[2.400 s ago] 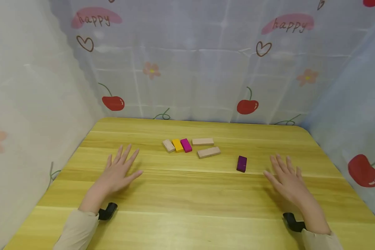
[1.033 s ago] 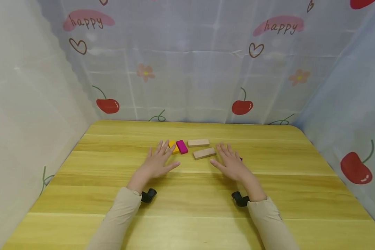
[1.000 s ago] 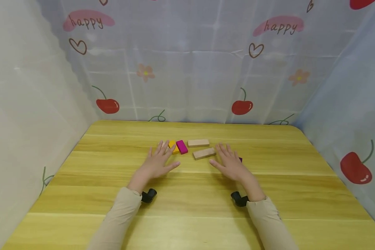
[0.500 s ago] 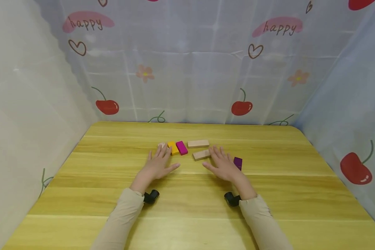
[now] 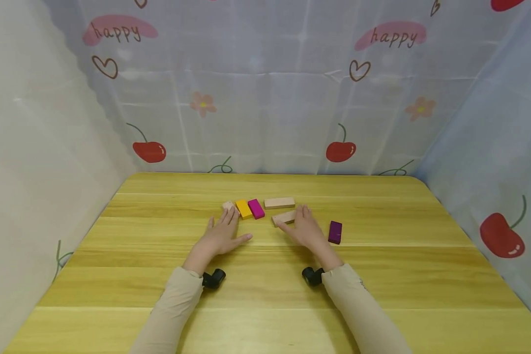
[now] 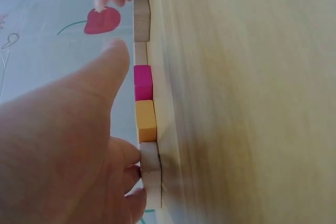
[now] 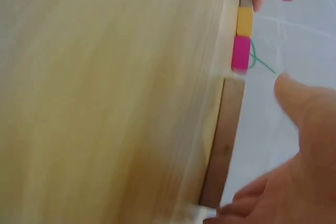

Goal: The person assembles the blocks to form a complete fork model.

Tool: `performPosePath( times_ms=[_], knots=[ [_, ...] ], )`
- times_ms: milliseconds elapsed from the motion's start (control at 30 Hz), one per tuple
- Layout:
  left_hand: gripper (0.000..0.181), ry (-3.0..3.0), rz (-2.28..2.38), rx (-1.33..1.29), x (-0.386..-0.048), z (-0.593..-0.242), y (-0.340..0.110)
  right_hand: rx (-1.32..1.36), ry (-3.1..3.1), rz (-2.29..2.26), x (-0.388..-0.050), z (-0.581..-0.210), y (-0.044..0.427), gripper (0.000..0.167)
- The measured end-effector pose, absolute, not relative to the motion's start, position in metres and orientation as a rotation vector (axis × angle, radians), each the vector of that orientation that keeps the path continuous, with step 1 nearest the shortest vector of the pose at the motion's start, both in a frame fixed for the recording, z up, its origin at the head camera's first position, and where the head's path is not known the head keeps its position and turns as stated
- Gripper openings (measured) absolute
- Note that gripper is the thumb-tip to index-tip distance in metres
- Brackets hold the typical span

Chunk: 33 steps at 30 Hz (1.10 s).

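In the head view my left hand (image 5: 219,237) reaches over a small plain wooden block (image 5: 228,206), its fingertips covering part of it. The left wrist view has those fingertips against the block's upper side, the thumb held apart. My right hand (image 5: 307,230) is at the nearer long plain block (image 5: 282,219) and hides its right end. In the right wrist view its thumb stands away from that long block (image 7: 223,145), with the fingers by its near end. A yellow block (image 5: 244,209) and a magenta block (image 5: 256,209) lie between the hands.
Behind the nearer long block lies another plain long block (image 5: 280,203). A dark purple block (image 5: 335,232) rests right of my right hand. The wooden table (image 5: 265,295) meets a printed curtain (image 5: 256,113) at its back edge.
Both hands have come inward from the table's sides to the blocks. Most recently the right hand has shifted left over the nearer long block, uncovering the purple block. No block has visibly moved.
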<state>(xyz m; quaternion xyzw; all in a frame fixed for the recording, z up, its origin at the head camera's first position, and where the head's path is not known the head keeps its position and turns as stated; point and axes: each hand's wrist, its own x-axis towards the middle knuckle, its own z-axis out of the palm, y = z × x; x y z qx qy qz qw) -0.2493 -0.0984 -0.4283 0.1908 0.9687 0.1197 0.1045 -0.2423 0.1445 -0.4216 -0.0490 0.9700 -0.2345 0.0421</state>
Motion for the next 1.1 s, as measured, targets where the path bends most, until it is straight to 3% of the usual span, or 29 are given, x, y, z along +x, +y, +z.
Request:
performPosePath(
  times_ms=[200,533,1100],
  knots=[
    [0.088,2.86,0.357,0.571,-0.248,-0.428,-0.099,-0.003,2.981,-0.715,-0.248,-0.426,0.13,0.101],
    [0.088,2.853,0.361,0.571,-0.251,-0.431,-0.101,0.095,3.038,-0.716,-0.25,-0.431,0.124,0.099],
    [0.087,2.85,0.337,0.571,-0.252,-0.432,-0.1,-0.215,2.969,-1.031,-0.248,-0.434,0.154,0.093]
  ],
)
